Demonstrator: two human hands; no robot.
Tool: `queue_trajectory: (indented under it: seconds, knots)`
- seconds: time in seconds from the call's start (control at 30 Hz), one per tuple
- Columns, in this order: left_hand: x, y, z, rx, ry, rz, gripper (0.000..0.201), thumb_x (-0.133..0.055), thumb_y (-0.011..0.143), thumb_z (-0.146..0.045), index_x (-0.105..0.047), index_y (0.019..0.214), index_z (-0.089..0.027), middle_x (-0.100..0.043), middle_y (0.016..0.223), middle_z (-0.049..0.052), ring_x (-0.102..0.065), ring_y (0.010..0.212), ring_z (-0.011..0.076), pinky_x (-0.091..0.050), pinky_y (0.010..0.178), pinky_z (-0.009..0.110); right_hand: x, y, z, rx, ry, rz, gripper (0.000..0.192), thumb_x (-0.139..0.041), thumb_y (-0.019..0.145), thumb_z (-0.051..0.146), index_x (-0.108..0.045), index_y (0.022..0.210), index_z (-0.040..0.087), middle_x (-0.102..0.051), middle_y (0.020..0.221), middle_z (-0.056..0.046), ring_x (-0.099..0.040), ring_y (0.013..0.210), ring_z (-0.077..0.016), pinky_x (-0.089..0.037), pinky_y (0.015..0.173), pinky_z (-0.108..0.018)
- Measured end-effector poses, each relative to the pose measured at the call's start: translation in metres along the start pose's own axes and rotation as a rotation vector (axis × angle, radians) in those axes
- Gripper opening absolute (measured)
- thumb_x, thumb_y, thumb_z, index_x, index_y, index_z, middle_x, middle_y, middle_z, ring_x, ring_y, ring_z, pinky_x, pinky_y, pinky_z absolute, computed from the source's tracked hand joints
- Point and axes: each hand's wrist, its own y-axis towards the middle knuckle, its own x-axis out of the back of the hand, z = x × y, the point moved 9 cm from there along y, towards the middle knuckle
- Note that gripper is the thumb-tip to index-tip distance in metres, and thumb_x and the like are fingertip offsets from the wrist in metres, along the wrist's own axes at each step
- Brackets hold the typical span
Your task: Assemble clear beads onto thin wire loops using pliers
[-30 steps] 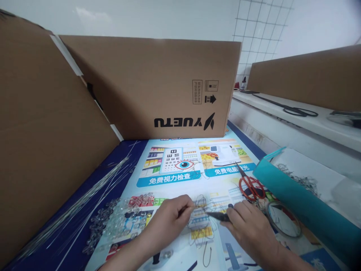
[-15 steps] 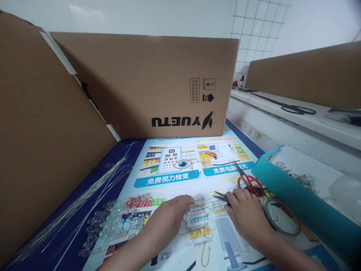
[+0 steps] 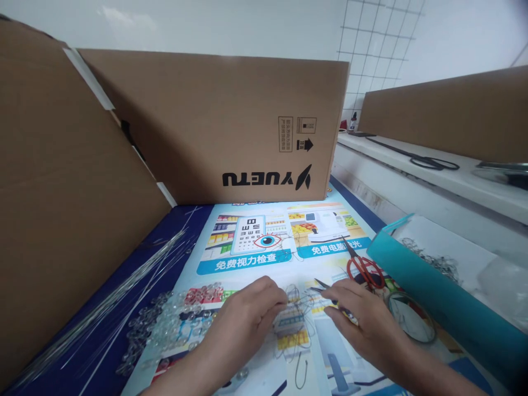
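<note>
My left hand (image 3: 251, 311) is closed in a pinch at the left edge of a small pile of bent thin wires (image 3: 293, 316). What sits between its fingertips is too small to make out. In my right hand (image 3: 365, 313) is a pair of pointed pliers (image 3: 320, 285), with the dark jaws apart and directed left toward the wires. Part of the handle shows between thumb and fingers. A single wire hook (image 3: 301, 372) lies below the pile. Clear beads (image 3: 181, 322) are spread left of my left hand, some partly behind it.
Red-handled scissors (image 3: 366, 270) and a tape roll (image 3: 412, 318) lie beyond my right hand. At right a teal box (image 3: 433, 286) holds wire pieces. Long thin wires (image 3: 124, 291) lie at left. Cardboard panels (image 3: 214, 121) stand at the back and left.
My right hand has turned and its grip on the pliers has loosened, showing the handle. My left hand has shifted slightly right, its fingers more bent.
</note>
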Motion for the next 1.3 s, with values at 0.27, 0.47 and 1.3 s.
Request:
queue_trajectory:
  seconds: [0.27, 0.47, 1.3]
  knots:
    - [-0.005, 0.017, -0.021, -0.021, 0.017, 0.063, 0.014, -0.045, 0.087, -0.014, -0.058, 0.087, -0.021, -0.062, 0.085, 0.001, -0.057, 0.078, 0.0163, -0.042, 0.068, 0.027, 0.001, 0.033, 0.037, -0.045, 0.307, 0.099, 0.007, -0.060, 0.077, 0.015, -0.058, 0.080, 0.021, -0.058, 0.077, 0.004, -0.053, 0.071, -0.0111, -0.037, 0.063, -0.021]
    - [-0.014, 0.022, -0.007, 0.050, -0.138, 0.060, 0.016, -0.044, 0.084, -0.009, -0.055, 0.085, -0.021, -0.062, 0.084, -0.002, -0.056, 0.077, 0.0131, -0.040, 0.067, 0.024, -0.016, 0.036, 0.027, -0.087, 0.363, 0.117, 0.015, -0.056, 0.074, 0.009, -0.046, 0.069, 0.020, -0.052, 0.066, 0.007, -0.047, 0.063, -0.0084, -0.032, 0.058, -0.018]
    - [-0.043, 0.021, 0.045, 0.094, 0.170, 0.257, 0.017, -0.048, 0.082, -0.026, -0.062, 0.074, -0.021, -0.064, 0.077, 0.001, -0.056, 0.068, 0.0162, -0.033, 0.056, 0.024, -0.049, 0.041, -0.009, -0.182, 0.326, 0.000, 0.011, -0.052, 0.077, 0.015, -0.062, 0.074, 0.020, -0.061, 0.070, 0.002, -0.054, 0.066, -0.0120, -0.038, 0.061, -0.022]
